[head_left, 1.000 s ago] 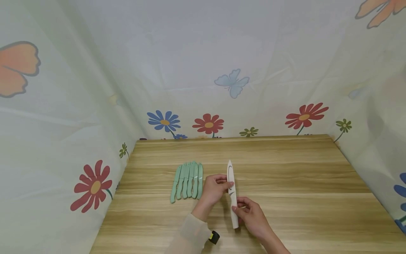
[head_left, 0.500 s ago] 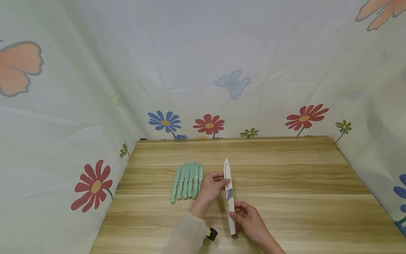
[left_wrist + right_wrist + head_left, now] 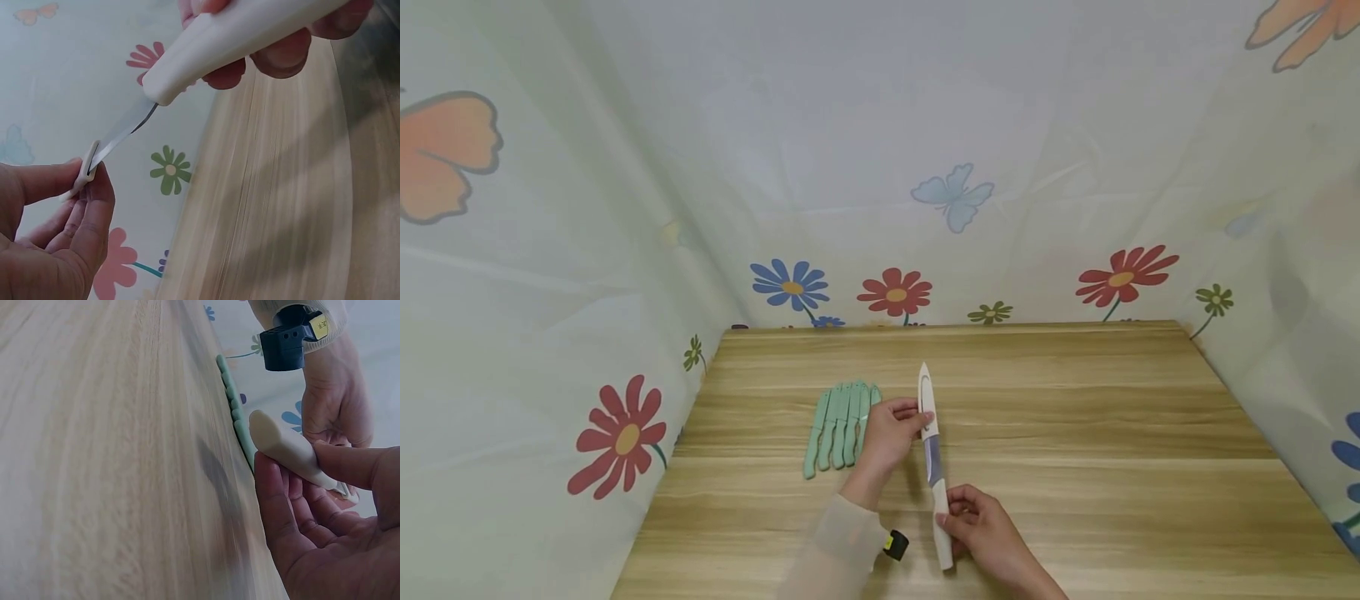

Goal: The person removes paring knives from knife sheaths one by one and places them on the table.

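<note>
Left grip (image 3: pixel 889 437) pinches the slotted sheath (image 3: pixel 930 402) — right grip (image 3: pixel 991 533), the smooth handle (image 3: pixel 943 550).

A white-handled knife (image 3: pixel 939 496) is pointing forward above the desk (image 3: pixel 1075 433); its blade (image 3: pixel 934 461) is partly showing, and a slim white cover (image 3: pixel 930 398) is enclosing the front part.

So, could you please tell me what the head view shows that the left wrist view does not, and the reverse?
Only the head view shows the row of green knives, the left sleeve and the black gadget at its cuff.

Only the left wrist view looks into the open end of the sheath, where the blade enters.

Both show the left grip holding the sheath, the right grip holding the white handle, the table and the flowered wall.
</note>
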Motion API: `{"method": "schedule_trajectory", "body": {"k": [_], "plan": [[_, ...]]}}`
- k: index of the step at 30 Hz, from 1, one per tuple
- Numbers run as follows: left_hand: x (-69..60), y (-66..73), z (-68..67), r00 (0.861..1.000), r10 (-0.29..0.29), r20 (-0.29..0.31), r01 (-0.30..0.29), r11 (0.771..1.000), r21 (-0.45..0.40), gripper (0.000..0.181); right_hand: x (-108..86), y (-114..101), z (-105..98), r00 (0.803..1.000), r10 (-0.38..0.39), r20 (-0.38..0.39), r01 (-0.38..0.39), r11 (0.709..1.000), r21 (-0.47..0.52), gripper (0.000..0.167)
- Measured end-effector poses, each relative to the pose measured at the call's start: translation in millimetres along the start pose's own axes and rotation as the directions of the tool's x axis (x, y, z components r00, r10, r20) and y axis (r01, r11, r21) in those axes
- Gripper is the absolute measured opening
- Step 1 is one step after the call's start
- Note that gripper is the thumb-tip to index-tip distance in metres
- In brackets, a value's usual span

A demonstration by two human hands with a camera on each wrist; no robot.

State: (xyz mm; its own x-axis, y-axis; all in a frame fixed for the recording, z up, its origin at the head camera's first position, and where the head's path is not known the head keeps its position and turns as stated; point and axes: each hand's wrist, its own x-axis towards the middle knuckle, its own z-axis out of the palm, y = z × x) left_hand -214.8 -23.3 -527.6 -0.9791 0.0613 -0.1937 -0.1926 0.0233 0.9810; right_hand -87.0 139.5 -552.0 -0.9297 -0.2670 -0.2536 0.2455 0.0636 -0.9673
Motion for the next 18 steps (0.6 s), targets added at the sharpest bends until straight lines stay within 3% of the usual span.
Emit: {"method": "schedule_trajectory", "body": {"k": [11,18], "plan": [[3.0,1.0,-1.9,0.999,0.008,-0.045,-0.007,1.000,0.020,0.018,-4.7,0.4,0.1,0.999,0.000,0.045,0.000,1.000,0.001,0.040],[2.3,4.8,-3.8,0.993,0.029,-0.113,-0.028,0.999,0.016,0.023,-6.4,1.4,0.2,0.998,-0.002,0.061,0.002,1.000,-0.008,0.038]]}}
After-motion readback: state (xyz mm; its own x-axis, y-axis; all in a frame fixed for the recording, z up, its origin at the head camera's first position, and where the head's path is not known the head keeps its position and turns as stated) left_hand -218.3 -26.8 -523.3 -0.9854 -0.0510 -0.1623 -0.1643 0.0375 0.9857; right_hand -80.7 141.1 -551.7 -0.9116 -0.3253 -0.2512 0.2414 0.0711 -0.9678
